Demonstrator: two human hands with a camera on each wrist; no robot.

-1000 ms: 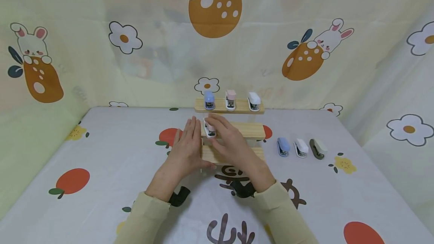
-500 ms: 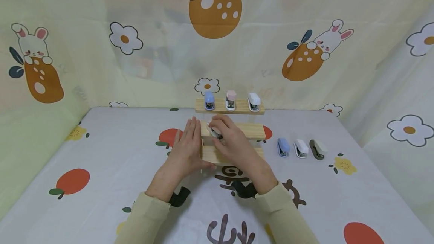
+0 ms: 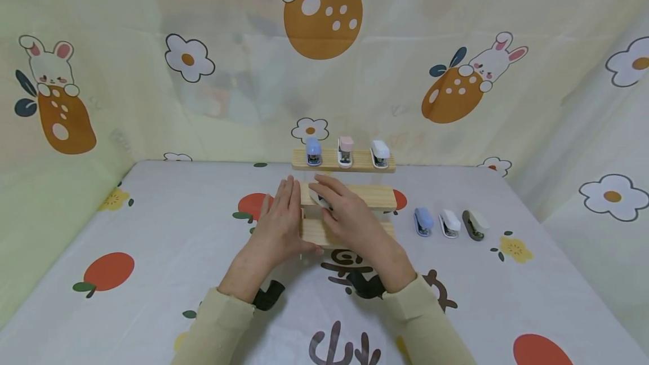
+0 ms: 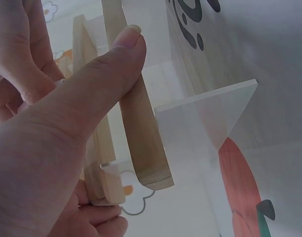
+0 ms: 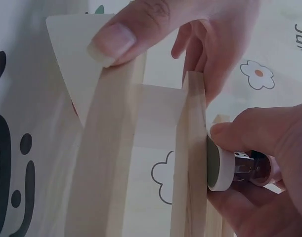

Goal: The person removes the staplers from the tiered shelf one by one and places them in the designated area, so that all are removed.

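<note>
A small stapler (image 5: 227, 168) with a white base and pinkish body is pinched between the thumb and fingers of my right hand (image 3: 355, 221). It sits at the left part of the middle wooden shelf (image 3: 377, 197), its dark underside against the board in the right wrist view. My right fingers cover most of it in the head view. My left hand (image 3: 280, 221) lies along the rack's left end, fingers straight. Its thumb presses the edge of the front shelf (image 3: 316, 232); its fingertips touch the middle shelf's end in the left wrist view.
The back shelf (image 3: 360, 168) carries a blue stapler (image 3: 313, 154), a pink stapler (image 3: 345, 152) and a white stapler (image 3: 379, 154). Right of the rack, on the tablecloth, lie a blue stapler (image 3: 423, 222), a white stapler (image 3: 449, 223) and a dark green-grey stapler (image 3: 475, 226). Clear panels (image 4: 190, 128) support the shelves.
My right hand has turned the stapler at an angle and shifted it slightly right on the middle shelf; its fingers now cover more of it. The left hand has stayed put.
</note>
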